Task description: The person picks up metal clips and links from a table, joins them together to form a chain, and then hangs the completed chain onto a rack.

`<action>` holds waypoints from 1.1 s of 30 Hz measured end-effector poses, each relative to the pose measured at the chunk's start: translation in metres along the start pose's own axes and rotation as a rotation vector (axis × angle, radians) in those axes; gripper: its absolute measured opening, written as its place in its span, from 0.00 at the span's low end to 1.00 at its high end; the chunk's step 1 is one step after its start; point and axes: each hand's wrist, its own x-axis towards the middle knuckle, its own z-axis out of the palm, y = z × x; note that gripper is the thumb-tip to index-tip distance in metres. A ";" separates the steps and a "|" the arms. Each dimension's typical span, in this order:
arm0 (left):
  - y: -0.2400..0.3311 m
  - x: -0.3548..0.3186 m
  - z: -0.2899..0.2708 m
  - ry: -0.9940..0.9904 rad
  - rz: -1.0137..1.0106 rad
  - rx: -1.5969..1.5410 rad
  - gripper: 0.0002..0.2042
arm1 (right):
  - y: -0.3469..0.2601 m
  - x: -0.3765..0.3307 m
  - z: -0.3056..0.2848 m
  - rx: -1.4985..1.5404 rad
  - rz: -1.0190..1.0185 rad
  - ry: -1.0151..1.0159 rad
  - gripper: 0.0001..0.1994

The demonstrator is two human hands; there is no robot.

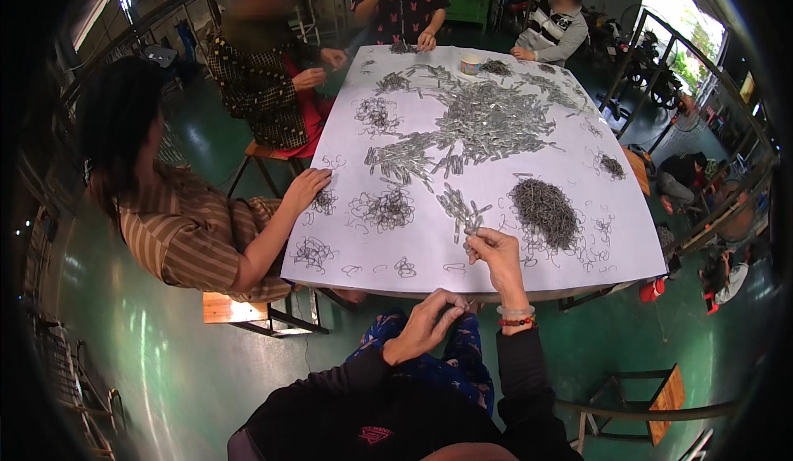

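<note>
My right hand (496,254) is above the near edge of the table, with thumb and fingers pinched on a small silvery metal piece. It touches the near end of a small heap of slim silvery metal pieces (456,208). Below the table edge, over my lap, my left hand (425,325) is closed in a pinch. Something thin shows at its fingertips, too small to make out. Right of my right hand lies a dense dark pile of bent wire hooks (545,213), with loose ones scattered round it.
A large heap of silvery pieces (496,118) covers the middle of the white-covered table (372,281). Loose wire hooks (388,207) lie to the left. A small tub (471,65) stands at the far side. Several people sit round the table; one person's hand (307,190) rests on its left edge.
</note>
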 end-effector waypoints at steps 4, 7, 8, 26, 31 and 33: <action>-0.001 0.007 0.000 0.034 -0.036 0.006 0.05 | -0.025 -0.064 0.011 0.063 -0.018 0.065 0.10; 0.004 0.012 0.001 0.046 -0.006 0.006 0.06 | -0.037 -0.087 0.014 0.001 -0.074 0.072 0.11; 0.005 0.013 0.001 0.050 0.007 0.001 0.06 | -0.039 -0.090 0.015 -0.022 -0.092 0.072 0.11; -0.009 0.008 0.003 0.097 0.106 0.071 0.09 | -0.034 -0.099 0.022 -0.090 -0.161 0.268 0.08; -0.050 0.016 -0.060 0.210 -0.039 0.447 0.12 | -0.018 -0.106 0.017 -0.126 -0.175 0.329 0.09; -0.094 0.027 -0.111 0.278 -0.158 0.709 0.07 | -0.016 -0.109 0.016 -0.163 -0.131 0.302 0.07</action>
